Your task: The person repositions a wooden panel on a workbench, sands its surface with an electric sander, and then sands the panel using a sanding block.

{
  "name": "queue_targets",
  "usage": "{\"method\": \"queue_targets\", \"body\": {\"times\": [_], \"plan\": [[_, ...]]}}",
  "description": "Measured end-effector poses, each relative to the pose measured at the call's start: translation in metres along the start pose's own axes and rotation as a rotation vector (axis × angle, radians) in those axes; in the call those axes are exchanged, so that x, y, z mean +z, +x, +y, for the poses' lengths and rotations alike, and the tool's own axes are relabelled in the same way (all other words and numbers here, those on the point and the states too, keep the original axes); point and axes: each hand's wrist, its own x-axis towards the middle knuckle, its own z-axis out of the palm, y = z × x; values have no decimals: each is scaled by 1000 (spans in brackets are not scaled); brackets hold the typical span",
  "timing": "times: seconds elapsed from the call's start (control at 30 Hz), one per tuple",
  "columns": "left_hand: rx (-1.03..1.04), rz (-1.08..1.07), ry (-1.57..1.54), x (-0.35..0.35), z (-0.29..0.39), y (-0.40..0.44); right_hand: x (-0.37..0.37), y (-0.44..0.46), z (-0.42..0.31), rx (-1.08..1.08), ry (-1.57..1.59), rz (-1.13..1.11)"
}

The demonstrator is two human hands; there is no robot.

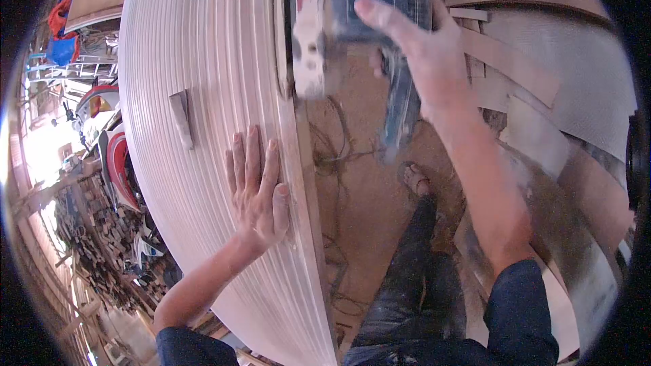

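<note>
A wide panel with a ribbed, pale, dusty face (210, 34) lies in front of me, its long edge running along its right side. My left hand (256, 193) rests flat on the ribs near that edge, fingers stretched out and holding nothing. A small folded strip, perhaps sandpaper (182, 118), lies on the panel beyond my fingertips. My right hand (417, 37) is wrapped round a blue power sander (359, 10), thumb on top of its body. The sander's pale, holed flat side faces the panel's far right edge; whether they touch I cannot tell. Dust whitens my right hand.
A cord (339, 129) trails over the brown dusty floor (366, 217) below the sander. Boards and sheets (536, 88) lean at the right. A pile of wood offcuts (88, 230), a red-and-white curved part (121, 169) and a blue item (62, 51) are at the left.
</note>
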Motion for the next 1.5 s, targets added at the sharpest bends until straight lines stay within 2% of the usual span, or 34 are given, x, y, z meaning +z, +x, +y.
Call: {"method": "queue_targets", "body": {"times": [0.17, 0.23, 0.33, 0.37, 0.5, 0.57, 0.67, 0.7, 0.73, 0.8, 0.83, 0.9, 1.0, 1.13, 1.2, 1.27, 1.3, 1.47, 1.5], "plan": [[7, 16, -29, 2, -1, -1, -10, -55, 16, 38, 74, 8], [22, 26, -21, 4, -3, 1, -11, -50, 10, 133, -23, 30], [12, -9, -16, 2, -1, -2, -7, -18, 7, 165, 119, 42], [-3, -18, -10, 1, 0, -1, -5, -14, 11, 83, 132, 59], [6, -27, -4, 0, 1, -3, -9, -45, 19, -9, 26, 87], [-11, -17, -12, 0, 1, 0, -11, -60, 16, 200, 49, 48], [4, -16, -20, 4, -3, -3, -12, -41, 15, 156, 2, 68], [13, -30, -23, 3, -3, -4, -4, -36, 3, 138, 145, 78], [13, -18, -20, 2, -1, -3, -5, -37, 5, 141, 146, 87], [16, -5, -22, 2, 0, -1, -8, -38, 9, 119, 17, 118], [17, -2, -32, 2, 1, 0, -12, -49, 5, 180, -18, 72], [22, 2, -43, 1, 2, 0, -17, -74, 20, 150, -70, 85], [31, 0, -8, 2, -4, 2, -14, -86, 23, 214, -80, 82], [45, 9, -28, 2, -1, -1, -9, -44, 18, 94, -53, 146], [45, 18, -29, 1, 1, 1, -6, -27, 6, 85, 67, 82], [48, 29, -30, 1, 2, 1, -9, -32, 12, 35, 6, 97], [46, 27, -31, 2, 1, 0, -9, -35, 17, -20, -52, 105], [79, 52, -41, 1, 1, 2, -20, -108, 29, 16, -164, 129], [70, 51, -36, 1, 2, 1, -22, -125, 19, 128, -118, 65]]}}
